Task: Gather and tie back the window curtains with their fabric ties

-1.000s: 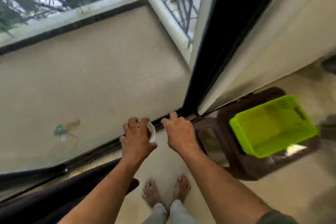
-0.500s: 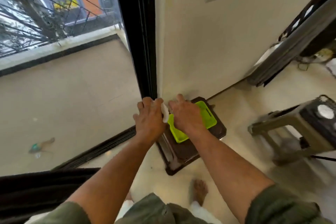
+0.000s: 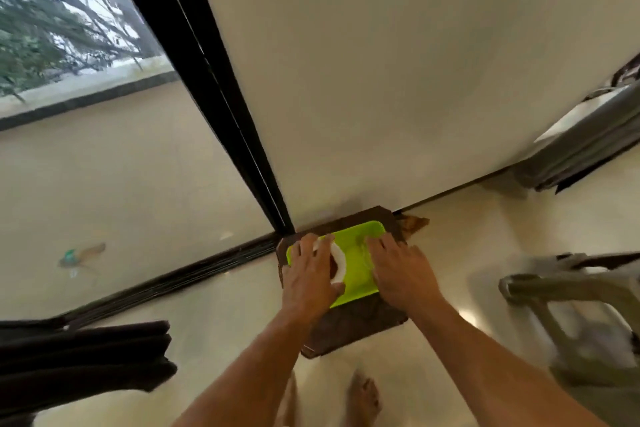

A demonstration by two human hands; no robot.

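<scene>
Left hand (image 3: 309,279) at frame centre, fingers curled around white fabric tie (image 3: 338,263). Right hand (image 3: 401,270) beside it, fingers spread, empty. Both above lime-green tray (image 3: 360,274). Dark curtain (image 3: 79,360) bunched lower left.

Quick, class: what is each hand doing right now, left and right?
Left hand: closed around a white roll, possibly tape.
Right hand: open, fingers spread, holding nothing.
</scene>
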